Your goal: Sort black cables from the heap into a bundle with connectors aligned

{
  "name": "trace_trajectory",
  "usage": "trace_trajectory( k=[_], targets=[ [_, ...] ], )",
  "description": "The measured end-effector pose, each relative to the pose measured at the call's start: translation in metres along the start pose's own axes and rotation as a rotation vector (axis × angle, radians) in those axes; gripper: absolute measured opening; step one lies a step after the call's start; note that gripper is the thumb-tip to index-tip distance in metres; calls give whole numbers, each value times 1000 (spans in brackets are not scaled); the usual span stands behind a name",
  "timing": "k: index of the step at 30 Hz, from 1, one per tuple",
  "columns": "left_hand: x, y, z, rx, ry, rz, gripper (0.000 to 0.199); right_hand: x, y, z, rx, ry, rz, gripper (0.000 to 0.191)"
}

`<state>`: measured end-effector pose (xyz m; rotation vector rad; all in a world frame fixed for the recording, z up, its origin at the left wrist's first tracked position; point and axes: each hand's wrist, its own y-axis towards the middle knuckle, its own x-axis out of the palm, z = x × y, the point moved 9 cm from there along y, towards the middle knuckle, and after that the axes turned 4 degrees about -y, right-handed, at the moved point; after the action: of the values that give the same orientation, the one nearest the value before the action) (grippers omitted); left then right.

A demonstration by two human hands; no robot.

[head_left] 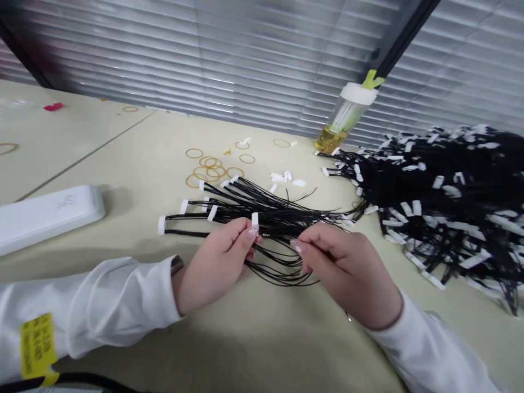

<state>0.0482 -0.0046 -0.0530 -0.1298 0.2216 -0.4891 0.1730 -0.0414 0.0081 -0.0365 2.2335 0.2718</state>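
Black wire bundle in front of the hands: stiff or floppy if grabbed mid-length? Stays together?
Likely floppy: the black wires are thin, and some bow into loose loops. They may splay or shed strands, since no band shows around them. The white connectors could snag neighbouring strands.

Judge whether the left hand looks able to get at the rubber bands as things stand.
Probably, but not by sliding: black wires lie between the left hand and the rubber bands. It would likely need to release the white connector and reach over the wires.

Workshop bench (135, 305): heaped black cables (462, 202), rubber bands (210, 166).
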Motion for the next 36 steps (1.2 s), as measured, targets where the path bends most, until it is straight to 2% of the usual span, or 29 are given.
trace_trajectory(
  k=[2, 6, 14, 20, 23, 28, 31, 33, 36],
  targets=[
    [-1, 0, 3, 25, 44, 9, 28, 2, 2, 2, 7, -60, -9, 23],
    [0, -1, 3, 13, 36, 3, 29, 4, 2, 4, 2, -76, -24, 28],
    [0, -2, 4, 36, 33, 1, 28, 11, 2, -2, -38, -63, -66, 28],
    [0, -1, 5, 67, 61, -3, 27, 12, 3, 0, -10, -54, -74, 29],
    [1, -2, 7, 62, 95, -16, 26, 19, 5, 5, 64, 34, -151, 32],
    [0, -4, 12, 92, 131, 0, 25, 41, -1, 24, 345, 396, -370, 25],
    [-1, -5, 14, 111, 164, 6, 24, 49, -7, 32, 456, 474, -447, 22],
    [0, -4, 15, 117, 185, 6, 24, 47, -6, 33, 435, 428, -431, 25],
    [2, -4, 13, 110, 215, -15, 25, 32, 2, 24, 253, 226, -256, 29]
  ],
)
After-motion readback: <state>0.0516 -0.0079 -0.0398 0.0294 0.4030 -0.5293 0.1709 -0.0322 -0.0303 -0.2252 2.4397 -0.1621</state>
